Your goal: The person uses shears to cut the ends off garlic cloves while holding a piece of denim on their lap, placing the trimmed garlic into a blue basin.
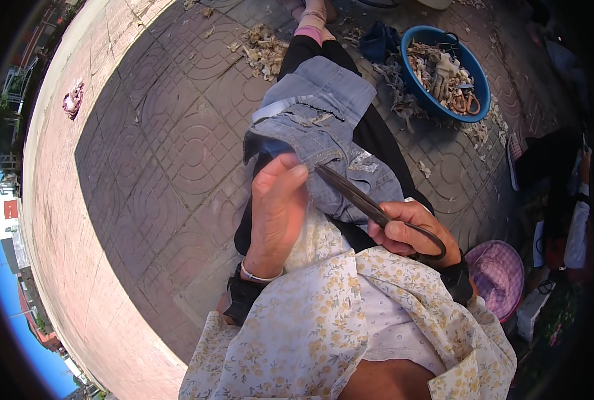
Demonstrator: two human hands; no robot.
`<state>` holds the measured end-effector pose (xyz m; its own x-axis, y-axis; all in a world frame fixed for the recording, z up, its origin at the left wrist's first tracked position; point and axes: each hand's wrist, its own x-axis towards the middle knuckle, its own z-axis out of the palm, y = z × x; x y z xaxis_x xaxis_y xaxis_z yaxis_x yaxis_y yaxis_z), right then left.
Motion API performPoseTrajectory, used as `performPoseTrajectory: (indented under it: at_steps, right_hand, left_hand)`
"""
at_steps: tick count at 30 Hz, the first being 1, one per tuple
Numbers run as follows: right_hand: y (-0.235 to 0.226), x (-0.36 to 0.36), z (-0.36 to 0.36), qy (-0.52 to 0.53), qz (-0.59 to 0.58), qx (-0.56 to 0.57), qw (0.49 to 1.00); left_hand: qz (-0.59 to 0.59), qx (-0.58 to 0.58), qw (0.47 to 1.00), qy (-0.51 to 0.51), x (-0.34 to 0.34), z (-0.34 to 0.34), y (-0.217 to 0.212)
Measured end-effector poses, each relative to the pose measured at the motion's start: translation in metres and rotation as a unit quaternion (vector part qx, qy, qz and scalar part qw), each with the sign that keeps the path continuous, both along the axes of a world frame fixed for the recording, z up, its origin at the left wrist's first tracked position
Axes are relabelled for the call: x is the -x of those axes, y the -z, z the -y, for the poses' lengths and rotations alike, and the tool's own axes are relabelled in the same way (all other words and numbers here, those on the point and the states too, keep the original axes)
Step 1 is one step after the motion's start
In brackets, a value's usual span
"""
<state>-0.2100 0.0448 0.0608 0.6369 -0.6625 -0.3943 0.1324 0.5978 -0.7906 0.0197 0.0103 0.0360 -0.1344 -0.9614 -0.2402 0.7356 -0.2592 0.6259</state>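
Across my lap lies a light blue denim garment (350,140) with a white patch and a dark beaded-looking line on it. My right hand (422,230) grips dark metal scissors (354,192) by the handles, the blades together and pointing up and left over the denim. Close to the scissor tips is my left hand (278,207), raised at the garment's left edge. Its thumb is pressed to the curled fingers. Whatever sits between them is hidden or too small to make out.
A blue basin (480,73) at the upper right holds scraps, a glove and orange-handled scissors. Scrap piles (265,53) lie on the patterned paving (177,147). A pink checked hat (499,280) is by my right elbow. Another person's sleeve (578,233) shows at far right.
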Motion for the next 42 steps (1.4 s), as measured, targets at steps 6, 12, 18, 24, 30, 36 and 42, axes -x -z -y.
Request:
performPoseTrajectory:
  at_steps: [6,12,18,24,30,36,42]
  right_hand:
    - [-0.001,0.000,0.001,-0.002,-0.009,0.000,1.000]
    - [0.006,-0.003,0.001,0.009,-0.015,0.036,0.999]
    - [0.009,-0.005,0.002,0.012,-0.002,0.031,0.999]
    - [0.004,-0.023,0.012,0.125,0.016,0.026,0.992]
    - [-0.005,-0.013,0.028,0.134,0.043,0.081,0.987]
    - [-0.003,-0.003,0.009,0.005,0.042,0.002,0.999]
    - [-0.005,-0.003,0.003,-0.003,0.003,0.005,1.000]
  left_hand:
    - [-0.004,0.007,1.000,0.006,-0.001,0.000,0.002]
    - [0.011,-0.001,1.000,0.028,-0.001,0.002,0.003]
    - [0.021,0.018,0.999,0.024,-0.001,0.004,0.002]
    - [0.119,-0.030,0.987,0.099,0.014,-0.010,0.010]
    - [0.037,-0.009,0.998,0.052,-0.002,0.004,-0.005]
    - [0.011,0.002,1.000,0.022,-0.006,0.002,-0.001]
    - [0.032,0.028,0.999,0.016,-0.005,0.002,-0.002]
